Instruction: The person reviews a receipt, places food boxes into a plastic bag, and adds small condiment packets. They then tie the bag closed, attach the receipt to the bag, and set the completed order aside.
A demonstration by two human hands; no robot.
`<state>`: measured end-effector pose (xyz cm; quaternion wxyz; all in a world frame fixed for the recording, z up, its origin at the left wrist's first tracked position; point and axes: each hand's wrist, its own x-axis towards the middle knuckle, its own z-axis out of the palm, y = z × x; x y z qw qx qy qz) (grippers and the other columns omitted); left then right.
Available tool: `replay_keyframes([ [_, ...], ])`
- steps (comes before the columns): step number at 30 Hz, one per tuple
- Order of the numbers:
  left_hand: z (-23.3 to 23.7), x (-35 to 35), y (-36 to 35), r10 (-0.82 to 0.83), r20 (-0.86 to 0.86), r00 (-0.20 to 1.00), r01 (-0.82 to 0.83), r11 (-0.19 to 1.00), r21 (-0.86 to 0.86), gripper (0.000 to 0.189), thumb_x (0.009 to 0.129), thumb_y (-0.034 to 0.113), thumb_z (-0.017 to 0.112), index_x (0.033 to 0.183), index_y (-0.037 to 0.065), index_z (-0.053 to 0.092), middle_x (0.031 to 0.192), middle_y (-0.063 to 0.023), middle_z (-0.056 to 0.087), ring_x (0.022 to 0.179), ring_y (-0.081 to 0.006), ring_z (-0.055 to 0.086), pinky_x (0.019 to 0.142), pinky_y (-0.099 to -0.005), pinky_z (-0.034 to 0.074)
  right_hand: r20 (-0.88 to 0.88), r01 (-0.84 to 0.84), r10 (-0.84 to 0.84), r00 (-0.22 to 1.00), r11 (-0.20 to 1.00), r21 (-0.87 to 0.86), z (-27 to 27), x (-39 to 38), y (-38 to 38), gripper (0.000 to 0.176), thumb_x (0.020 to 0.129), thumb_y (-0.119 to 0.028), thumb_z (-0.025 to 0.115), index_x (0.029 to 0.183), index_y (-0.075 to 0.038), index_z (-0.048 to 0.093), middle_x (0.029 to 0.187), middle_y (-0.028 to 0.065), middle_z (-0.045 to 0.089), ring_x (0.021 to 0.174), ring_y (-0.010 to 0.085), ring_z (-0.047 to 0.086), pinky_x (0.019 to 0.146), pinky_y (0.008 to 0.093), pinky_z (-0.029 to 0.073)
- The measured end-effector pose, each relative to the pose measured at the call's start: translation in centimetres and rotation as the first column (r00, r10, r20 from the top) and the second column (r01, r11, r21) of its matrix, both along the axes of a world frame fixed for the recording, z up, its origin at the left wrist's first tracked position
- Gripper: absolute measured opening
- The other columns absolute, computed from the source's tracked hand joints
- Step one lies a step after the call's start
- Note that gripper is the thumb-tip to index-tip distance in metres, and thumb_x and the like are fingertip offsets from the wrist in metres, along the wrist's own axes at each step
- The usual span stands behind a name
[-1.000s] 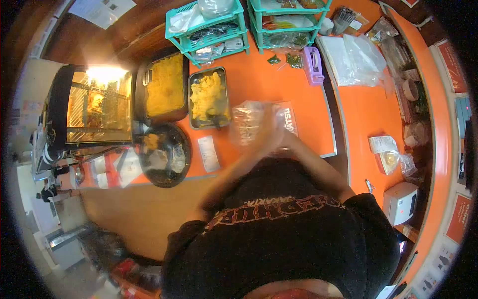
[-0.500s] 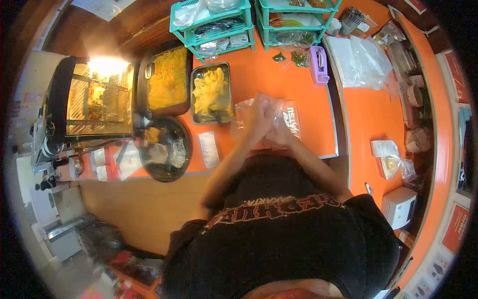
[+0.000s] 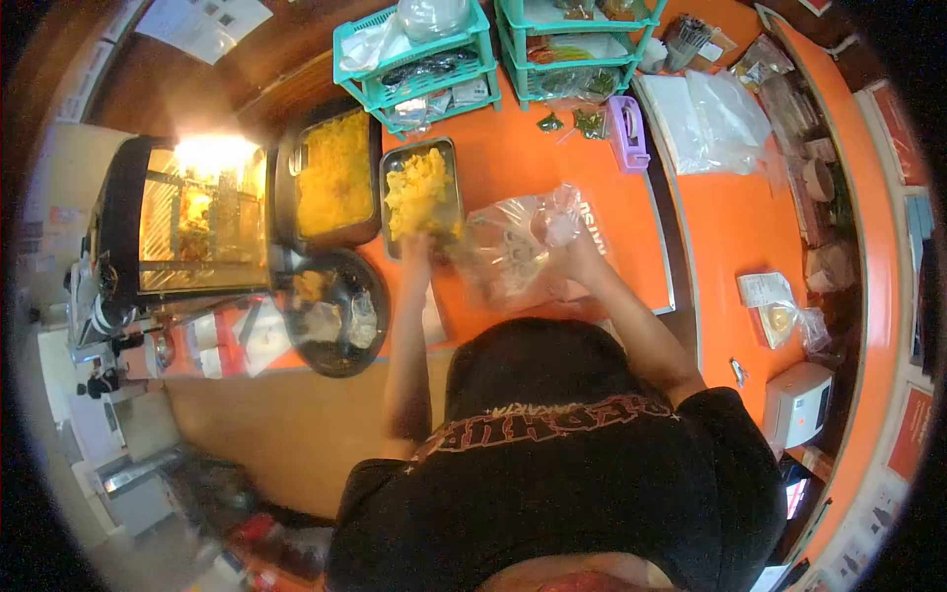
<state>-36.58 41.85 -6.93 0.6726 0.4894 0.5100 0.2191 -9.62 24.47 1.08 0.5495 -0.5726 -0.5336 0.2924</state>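
Note:
A clear plastic bag (image 3: 508, 252) with dark print hangs puffed out over the counter. My right hand (image 3: 582, 255) is closed on its right side, near the bunched part. At the near end of a metal tray (image 3: 457, 187) is my left hand (image 3: 418, 249), smeared by motion, its fingers not clear. Yellow-orange pieces of food (image 3: 418, 187) are heaped in that tray. Under the bag lies a flat packet or sheet with white lettering (image 3: 595, 229), partly covered.
Left of the tray stands a larger dark pan (image 3: 373, 222) of orange crumbs, beside a lit display case (image 3: 123, 217). A round black tray (image 3: 335, 367) sits nearer. Green racks (image 3: 414, 94) and a purple tape dispenser (image 3: 628, 133) stand behind.
My hands have moved apart. The left went left to the metal tray's near end, while the right kept the plastic bag, which is now spread wider. The view shifted slightly.

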Motion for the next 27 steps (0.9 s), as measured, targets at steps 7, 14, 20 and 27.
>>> replay_keyframes([
  [7, -0.8, 8.7, -7.4, -0.118, 0.521, 0.845, 0.366, 0.838, -0.404, 0.057, 0.100, 0.056, 0.046, 0.126, 0.005, 0.050, 0.118, -0.0139, 0.060, 0.095, -0.0233, 0.064, 0.076, -0.0406, 0.055, -0.425, -0.313, 0.257, 0.868, 0.947, -0.066, 17.2, 0.0, -1.7, 0.027, 0.099, -0.034, 0.060, 0.092, -0.009, 0.056, 0.079, 0.0015, 0.054, 0.075, 0.0120, 0.052, 0.068, 0.0295, 0.045],
  [14, 9.1, 13.0, -10.2, 0.066, 0.818, 0.571, 0.365, 0.873, -0.325, 0.060, 0.099, 0.059, 0.042, 0.118, 0.005, 0.056, 0.106, -0.0124, 0.062, 0.087, -0.0226, 0.063, 0.072, -0.0394, 0.055, 0.032, 0.203, -0.210, 0.977, 0.969, 0.139, 19.1, 5.4, -3.8, 0.043, 0.104, -0.041, 0.041, 0.081, -0.008, 0.056, 0.079, 0.0013, 0.052, 0.079, 0.0113, 0.048, 0.069, 0.0312, 0.042],
  [20, 11.3, 10.1, -4.8, 0.192, 0.859, 0.475, 0.245, 0.908, -0.339, 0.063, 0.099, 0.063, 0.039, 0.112, 0.004, 0.060, 0.095, -0.0111, 0.063, 0.080, -0.0219, 0.063, 0.068, -0.0384, 0.055, 0.124, 0.566, -0.555, 0.823, 0.780, -0.267, 15.1, 8.2, -3.4, 0.028, 0.104, -0.029, 0.045, 0.092, -0.007, 0.058, 0.090, 0.0002, 0.055, 0.091, 0.0112, 0.052, 0.078, 0.0318, 0.043],
  [27, 4.6, 5.1, -5.7, -0.013, 0.956, 0.294, 0.300, 0.951, -0.080, 0.048, 0.103, 0.042, 0.040, 0.093, 0.002, 0.064, 0.082, -0.0130, 0.063, 0.082, -0.0257, 0.058, 0.083, -0.0456, 0.046, 0.770, 0.161, -0.115, 0.628, 0.987, 0.016, 12.2, 0.2, -4.8, 0.025, 0.077, -0.009, 0.067, 0.100, -0.014, 0.073, 0.116, 0.0134, 0.068, 0.107, 0.0316, 0.062, 0.091, 0.0495, 0.044],
])
